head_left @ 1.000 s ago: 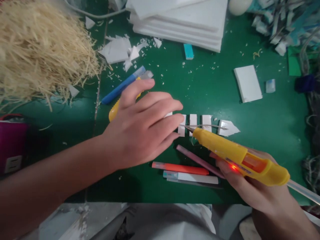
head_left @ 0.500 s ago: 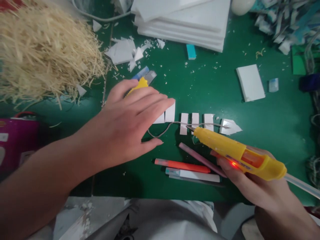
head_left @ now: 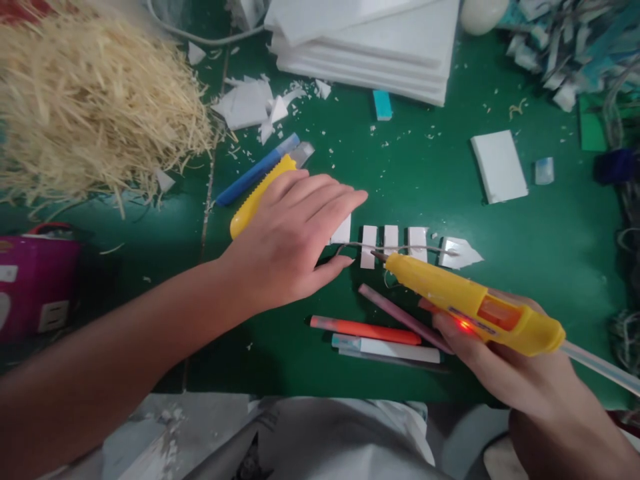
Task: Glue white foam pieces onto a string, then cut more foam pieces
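Observation:
My right hand (head_left: 505,360) grips a yellow hot glue gun (head_left: 445,287) with a lit red light and a clear glue stick out of its back. Its nozzle tip is at a small white foam strip (head_left: 369,257). A grey string (head_left: 353,245) runs across that strip, two more white pieces, and a pointed white piece (head_left: 459,253) at the right end. My left hand (head_left: 300,233) is open, palm down with fingers stretched, over the string's left part and a white piece (head_left: 341,230) it partly covers. Beside it lies a yellow utility knife (head_left: 257,200).
Nearer me lie an orange marker (head_left: 365,330), a white marker (head_left: 395,351) and a purple stick (head_left: 400,317). A blue marker (head_left: 260,170) is beside the knife. White foam sheets (head_left: 365,53) are stacked at the back, straw (head_left: 95,107) is heaped left, and a foam block (head_left: 500,167) lies right.
My left hand has moved right along the string, uncovering more of the knife and the blue marker. The glue gun has shifted very slightly left, its nozzle still at the same strip.

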`<move>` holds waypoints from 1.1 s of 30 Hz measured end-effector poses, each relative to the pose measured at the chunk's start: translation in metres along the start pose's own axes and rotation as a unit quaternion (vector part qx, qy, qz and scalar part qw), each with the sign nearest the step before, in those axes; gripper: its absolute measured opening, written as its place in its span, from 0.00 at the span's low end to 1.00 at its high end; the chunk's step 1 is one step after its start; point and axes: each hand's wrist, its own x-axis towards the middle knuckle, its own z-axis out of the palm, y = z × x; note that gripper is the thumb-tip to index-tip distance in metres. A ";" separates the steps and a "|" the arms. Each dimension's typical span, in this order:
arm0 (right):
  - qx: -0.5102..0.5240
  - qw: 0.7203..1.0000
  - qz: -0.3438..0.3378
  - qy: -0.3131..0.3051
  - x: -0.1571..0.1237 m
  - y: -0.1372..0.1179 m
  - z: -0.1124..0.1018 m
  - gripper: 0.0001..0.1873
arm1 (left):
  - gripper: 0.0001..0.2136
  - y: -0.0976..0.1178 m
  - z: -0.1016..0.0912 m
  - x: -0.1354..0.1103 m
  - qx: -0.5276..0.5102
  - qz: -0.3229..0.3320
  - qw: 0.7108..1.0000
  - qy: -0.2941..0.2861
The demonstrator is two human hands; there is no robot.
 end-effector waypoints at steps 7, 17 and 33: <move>-0.017 0.999 -0.035 0.009 0.000 -0.002 -0.001 0.16 | 0.20 -0.001 -0.002 0.001 -0.003 -0.010 1.000 -0.020; -0.029 0.999 -0.036 -0.001 -0.001 0.004 -0.001 0.16 | 0.12 -0.006 -0.020 -0.009 0.040 0.018 0.999 -0.006; -0.036 0.999 -0.037 0.008 -0.001 0.001 -0.003 0.14 | 0.13 0.001 -0.041 -0.034 0.055 0.020 0.989 -0.134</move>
